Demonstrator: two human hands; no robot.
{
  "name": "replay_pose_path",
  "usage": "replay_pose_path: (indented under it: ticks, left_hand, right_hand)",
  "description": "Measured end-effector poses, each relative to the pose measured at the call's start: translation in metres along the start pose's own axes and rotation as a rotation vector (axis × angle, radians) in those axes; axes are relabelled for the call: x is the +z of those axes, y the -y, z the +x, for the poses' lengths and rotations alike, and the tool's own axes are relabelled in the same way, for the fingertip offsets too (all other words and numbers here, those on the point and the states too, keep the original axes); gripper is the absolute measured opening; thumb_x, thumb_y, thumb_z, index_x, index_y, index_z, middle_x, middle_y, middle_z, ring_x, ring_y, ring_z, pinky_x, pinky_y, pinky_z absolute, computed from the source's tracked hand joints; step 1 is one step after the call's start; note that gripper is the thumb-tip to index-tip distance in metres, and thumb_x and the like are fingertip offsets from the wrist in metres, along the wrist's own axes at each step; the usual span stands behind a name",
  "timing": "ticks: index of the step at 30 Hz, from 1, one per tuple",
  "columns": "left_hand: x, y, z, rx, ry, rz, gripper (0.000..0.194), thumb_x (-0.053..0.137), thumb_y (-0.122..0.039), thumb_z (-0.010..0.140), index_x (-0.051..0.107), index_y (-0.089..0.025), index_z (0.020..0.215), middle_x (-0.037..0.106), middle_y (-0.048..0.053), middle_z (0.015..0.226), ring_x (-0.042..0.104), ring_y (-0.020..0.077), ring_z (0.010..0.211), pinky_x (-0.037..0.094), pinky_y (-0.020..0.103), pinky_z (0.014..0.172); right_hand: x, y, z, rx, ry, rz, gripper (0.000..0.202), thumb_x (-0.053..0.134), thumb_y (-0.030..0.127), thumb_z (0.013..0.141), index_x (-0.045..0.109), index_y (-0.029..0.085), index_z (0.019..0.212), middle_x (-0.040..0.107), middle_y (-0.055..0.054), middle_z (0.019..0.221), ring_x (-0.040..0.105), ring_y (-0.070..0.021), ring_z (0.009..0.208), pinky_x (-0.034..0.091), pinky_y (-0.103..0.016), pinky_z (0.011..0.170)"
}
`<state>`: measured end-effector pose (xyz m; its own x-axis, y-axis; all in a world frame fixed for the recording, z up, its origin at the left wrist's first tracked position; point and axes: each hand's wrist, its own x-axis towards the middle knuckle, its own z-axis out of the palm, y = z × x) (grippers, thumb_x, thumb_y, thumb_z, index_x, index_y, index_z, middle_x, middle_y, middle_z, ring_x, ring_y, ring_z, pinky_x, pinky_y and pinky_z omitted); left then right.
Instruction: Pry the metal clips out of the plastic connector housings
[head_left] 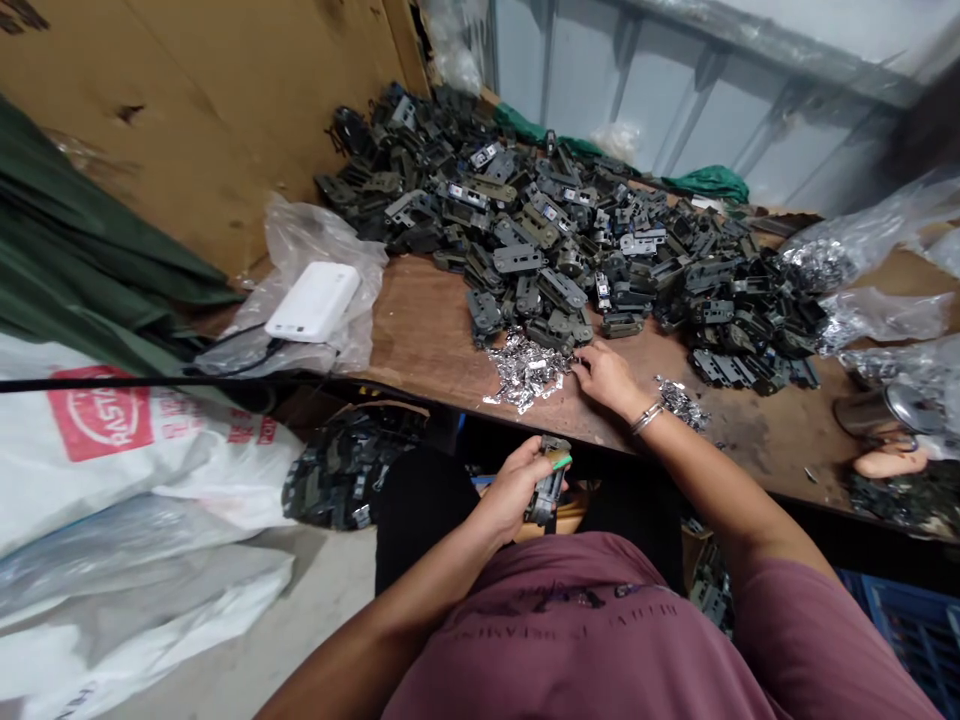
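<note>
My left hand is closed around a dark grey metal part, held over my lap just below the table edge. A bright green strip shows by its thumb. My right hand rests at the table, its fingertips pinched together at the right side of a pile of small shiny metal pieces. Whatever lies between those fingertips is too small to make out. Right behind the shiny pile rises a large heap of dark grey metal parts.
A white box-shaped device lies on clear plastic at the table's left. A smaller shiny pile sits right of my right wrist. Farther right are a metal can, plastic bags and a person's fingers. White sacks stand at left.
</note>
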<state>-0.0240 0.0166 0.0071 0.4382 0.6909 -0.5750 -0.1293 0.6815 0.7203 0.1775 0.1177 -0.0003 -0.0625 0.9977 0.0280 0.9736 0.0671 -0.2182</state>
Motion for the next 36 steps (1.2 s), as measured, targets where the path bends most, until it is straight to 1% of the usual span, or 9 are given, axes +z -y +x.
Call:
replay_pose_path:
  ticks: [4, 9, 14, 17, 19, 22, 25, 31, 36]
  left_hand:
    - [-0.002, 0.0, -0.001, -0.007, -0.006, 0.013, 0.038, 0.071, -0.04, 0.066, 0.054, -0.017, 0.09, 0.063, 0.001, 0.079, 0.056, 0.0097, 0.055, 0.043, 0.018, 0.039]
    - [-0.007, -0.002, 0.001, -0.008, -0.036, 0.009, 0.04, 0.072, -0.041, 0.065, 0.053, -0.018, 0.093, 0.063, 0.001, 0.082, 0.058, 0.0113, 0.059, 0.043, 0.019, 0.041]
    - [-0.002, -0.004, 0.005, 0.035, -0.015, 0.004, 0.037, 0.071, -0.035, 0.066, 0.056, -0.019, 0.096, 0.061, 0.0, 0.081, 0.058, 0.0119, 0.064, 0.042, 0.02, 0.048]
    - [0.004, -0.004, 0.005, 0.14, 0.045, 0.003, 0.037, 0.071, -0.025, 0.065, 0.06, -0.018, 0.1, 0.064, 0.002, 0.089, 0.061, 0.0149, 0.083, 0.048, 0.025, 0.071]
    - [0.007, -0.002, 0.004, 0.191, 0.078, 0.02, 0.039, 0.069, -0.021, 0.064, 0.06, -0.018, 0.101, 0.065, 0.003, 0.096, 0.059, 0.0171, 0.093, 0.046, 0.028, 0.083]
    - [0.01, 0.0, 0.002, 0.231, 0.093, 0.09, 0.037, 0.066, -0.019, 0.062, 0.058, -0.017, 0.098, 0.063, 0.002, 0.094, 0.057, 0.017, 0.092, 0.043, 0.029, 0.084]
    - [0.013, 0.002, 0.0, 0.276, 0.087, 0.187, 0.034, 0.064, -0.018, 0.062, 0.055, -0.017, 0.095, 0.06, 0.0, 0.088, 0.056, 0.0166, 0.088, 0.042, 0.028, 0.081]
    - [0.019, 0.002, -0.004, 0.37, 0.033, 0.353, 0.03, 0.062, -0.013, 0.065, 0.052, -0.017, 0.093, 0.061, 0.001, 0.088, 0.056, 0.0168, 0.088, 0.044, 0.028, 0.081]
    - [0.022, 0.004, -0.006, 0.395, -0.049, 0.447, 0.029, 0.06, -0.009, 0.063, 0.052, -0.018, 0.09, 0.06, 0.0, 0.087, 0.057, 0.0151, 0.081, 0.045, 0.025, 0.076]
  right_hand:
    - [-0.001, 0.0, 0.005, 0.01, 0.052, -0.045, 0.019, 0.051, 0.023, 0.092, 0.068, 0.017, 0.098, 0.069, -0.01, 0.102, 0.063, -0.0212, 0.091, 0.043, -0.028, 0.076]
    - [-0.007, -0.012, -0.028, 0.025, 0.092, 0.012, 0.024, 0.053, 0.03, 0.092, 0.067, 0.016, 0.08, 0.071, -0.012, 0.083, 0.063, -0.0202, 0.074, 0.039, -0.027, 0.065]
    - [-0.004, -0.013, -0.075, 0.103, -0.016, 0.561, 0.02, 0.064, 0.033, 0.082, 0.058, 0.018, 0.071, 0.06, 0.0, 0.062, 0.052, -0.0118, 0.055, 0.037, -0.023, 0.055]
    - [0.001, 0.006, -0.1, 0.101, -0.123, 0.98, 0.024, 0.072, 0.038, 0.076, 0.06, 0.019, 0.085, 0.06, 0.002, 0.069, 0.054, -0.0113, 0.059, 0.044, -0.023, 0.057]
    - [0.002, 0.022, -0.113, 0.053, -0.174, 1.089, 0.025, 0.074, 0.038, 0.076, 0.063, 0.021, 0.09, 0.063, 0.002, 0.073, 0.057, -0.0117, 0.062, 0.048, -0.024, 0.059]
    - [0.002, 0.042, -0.127, -0.074, -0.28, 1.008, 0.011, 0.072, 0.031, 0.081, 0.067, 0.022, 0.086, 0.067, -0.001, 0.079, 0.061, -0.0135, 0.07, 0.051, -0.027, 0.066]
    - [0.003, 0.048, -0.133, -0.175, -0.367, 0.889, 0.004, 0.068, 0.025, 0.085, 0.069, 0.022, 0.087, 0.07, -0.002, 0.083, 0.064, -0.0144, 0.075, 0.053, -0.029, 0.07]
    - [0.007, 0.042, -0.137, -0.299, -0.469, 0.685, 0.009, 0.063, 0.02, 0.09, 0.07, 0.021, 0.095, 0.071, -0.005, 0.085, 0.066, -0.0154, 0.078, 0.055, -0.029, 0.07]
    - [0.012, 0.042, -0.144, -0.29, -0.472, 0.564, 0.013, 0.059, 0.02, 0.092, 0.069, 0.023, 0.099, 0.072, -0.005, 0.087, 0.067, -0.0165, 0.079, 0.057, -0.031, 0.071]
